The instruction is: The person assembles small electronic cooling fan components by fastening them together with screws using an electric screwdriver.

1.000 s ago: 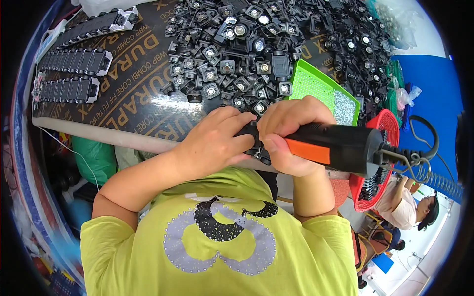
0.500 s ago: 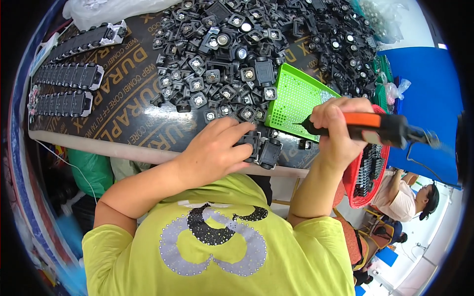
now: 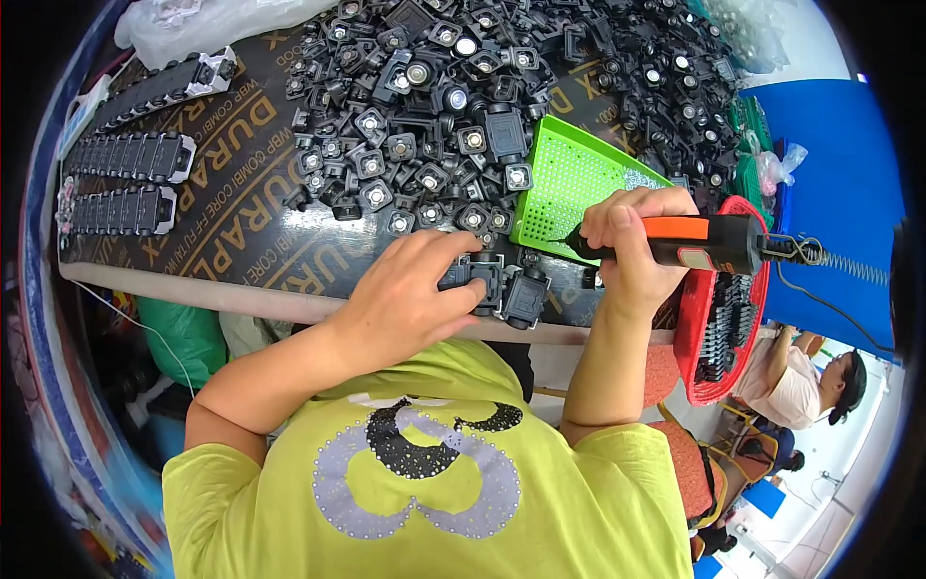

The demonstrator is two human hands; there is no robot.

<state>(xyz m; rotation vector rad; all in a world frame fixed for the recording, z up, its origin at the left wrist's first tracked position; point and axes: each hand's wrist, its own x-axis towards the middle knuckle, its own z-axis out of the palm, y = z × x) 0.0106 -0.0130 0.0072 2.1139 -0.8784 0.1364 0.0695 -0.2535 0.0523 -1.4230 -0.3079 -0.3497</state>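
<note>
My left hand [image 3: 410, 289] presses down on a black plastic assembly [image 3: 502, 288] of joined blocks lying at the near edge of the dark worktable [image 3: 241, 241]. My right hand [image 3: 632, 241] grips a black and orange electric screwdriver [image 3: 690, 243]; its bit points left into the green perforated tray [image 3: 569, 188], where small silver screws lie at the right end. The tool's coiled cable [image 3: 854, 268] runs off to the right.
A big heap of black plastic parts with metal centres [image 3: 463, 87] covers the back of the table. Three finished black chains [image 3: 125, 179] lie at the left. A red basket [image 3: 723, 318] with assembled pieces hangs at the right. Another person [image 3: 810, 381] sits lower right.
My right hand lifted the screwdriver off the assembly and swung it right, then brought its bit down into the green tray. My left hand stayed on the assembly.
</note>
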